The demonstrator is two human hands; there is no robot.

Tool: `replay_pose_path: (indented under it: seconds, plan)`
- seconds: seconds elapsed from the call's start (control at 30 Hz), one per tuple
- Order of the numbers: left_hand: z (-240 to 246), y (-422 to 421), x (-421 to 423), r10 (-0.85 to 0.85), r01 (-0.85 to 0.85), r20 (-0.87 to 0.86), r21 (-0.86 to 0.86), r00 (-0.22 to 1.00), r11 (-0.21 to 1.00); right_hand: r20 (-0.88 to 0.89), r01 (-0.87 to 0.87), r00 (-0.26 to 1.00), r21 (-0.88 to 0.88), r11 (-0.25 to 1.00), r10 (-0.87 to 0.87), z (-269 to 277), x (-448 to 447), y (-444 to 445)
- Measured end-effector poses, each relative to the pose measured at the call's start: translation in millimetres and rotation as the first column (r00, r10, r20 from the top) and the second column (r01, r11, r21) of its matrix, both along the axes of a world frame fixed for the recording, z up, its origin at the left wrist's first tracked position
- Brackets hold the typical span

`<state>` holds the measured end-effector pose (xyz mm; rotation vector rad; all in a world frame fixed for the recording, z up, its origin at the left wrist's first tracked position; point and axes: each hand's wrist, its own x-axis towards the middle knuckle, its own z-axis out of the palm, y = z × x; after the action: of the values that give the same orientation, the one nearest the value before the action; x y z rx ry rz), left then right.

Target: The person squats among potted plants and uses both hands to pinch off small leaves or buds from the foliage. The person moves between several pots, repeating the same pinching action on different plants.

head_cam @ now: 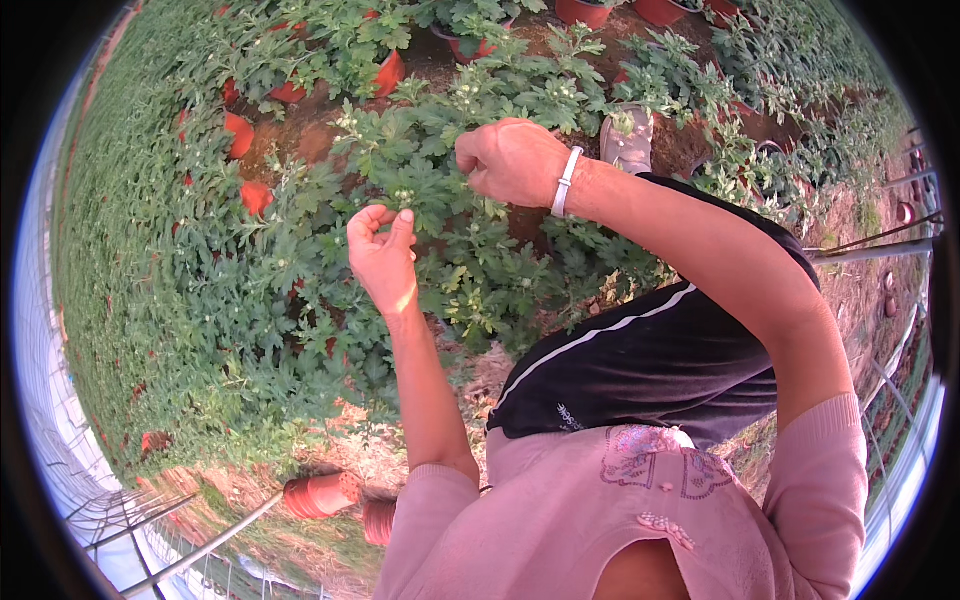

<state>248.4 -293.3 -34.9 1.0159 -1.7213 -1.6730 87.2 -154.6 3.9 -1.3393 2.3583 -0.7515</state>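
Note:
My left hand (382, 251) is raised over leafy potted plants, apparently chrysanthemums. Its fingers are curled and the thumb points up, just below a cluster of pale buds (405, 196). Whether something small sits between those fingers cannot be made out. Farther forward and to the right, my right hand (514, 161) is bent at the wrist with its back towards me. Its fingertips curl down out of sight, so anything in them is hidden. Green lobed foliage (420, 176) fills the space between both hands. More bud clusters (469, 91) show beyond the right hand.
Red plastic pots (390, 73) show among the plants. Stacked red pots (319, 495) lie on dry straw at the lower left. My shoe (628, 139) stands among the foliage. Metal poles (874, 251) cross at the right, and another pole (202, 551) at the lower left.

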Motion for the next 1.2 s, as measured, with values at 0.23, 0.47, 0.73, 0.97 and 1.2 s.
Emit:
replay_pose_path:
  seconds: [0.23, 0.47, 0.73, 0.97, 1.2]
  plan:
    - [-4.4, 0.8, -8.3, -0.042, 0.07, 0.186, -0.147, 0.982, 0.987, 0.034, -0.016, 0.999, -0.133, 0.991, 0.02, -9.4, 18.9, -47.9]
    - [-12.5, 4.1, -9.0, -0.031, 0.044, 0.128, -0.101, 0.991, 0.994, 0.011, 0.007, 1.0, -0.194, 0.981, -0.005, -23.5, 25.2, -54.1]
    - [-12.5, 2.4, -10.0, -0.09, 0.1, -0.063, 0.176, 0.994, 0.979, 0.632, 0.148, 0.759, 0.072, 0.986, -0.16, -13.8, 23.3, -49.4]
    - [-9.8, -0.2, -11.2, -0.07, 0.098, -0.136, 0.215, 0.988, 0.972, 0.663, 0.209, 0.736, -0.029, 0.978, -0.137, -18.9, 22.4, -47.2]
    - [4.1, 3.2, -15.6, -0.083, 0.093, -0.09, 0.121, 0.992, 0.988, 0.618, 0.366, 0.744, -0.061, 0.928, -0.253, -25.1, 28.3, -52.9]
